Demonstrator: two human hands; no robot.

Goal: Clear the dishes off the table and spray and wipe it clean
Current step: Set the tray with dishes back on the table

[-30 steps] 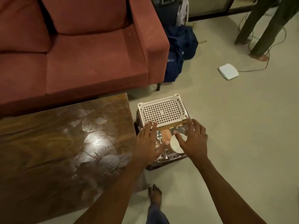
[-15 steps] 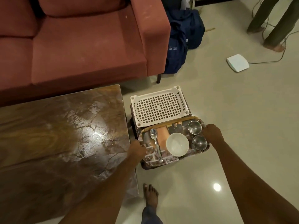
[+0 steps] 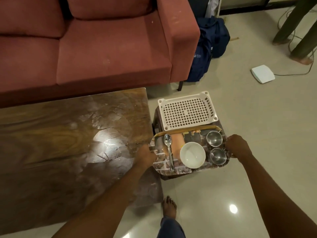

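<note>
A patterned serving tray (image 3: 181, 170) rests on a low stool right of the dark wooden table (image 3: 68, 138). On the tray lie a metal spoon (image 3: 169, 152), a white bowl (image 3: 192, 155) and two small steel cups (image 3: 214, 138) (image 3: 218, 156). My left hand (image 3: 145, 155) grips the tray's left edge. My right hand (image 3: 237, 146) grips its right edge. The tabletop shows a wet sheen and no dishes.
A white perforated plastic tray (image 3: 187, 111) lies on the stool just behind the serving tray. A red sofa (image 3: 103, 48) stands behind the table, with blue bags (image 3: 205, 52) beside it. A white box (image 3: 262, 73) with a cable and another person's legs (image 3: 295, 31) are at the far right. My bare foot (image 3: 169, 206) is below the tray.
My hands left the dishes in the middle of the tray and moved apart to its left and right edges, where they now grip it. The view shifted slightly.
</note>
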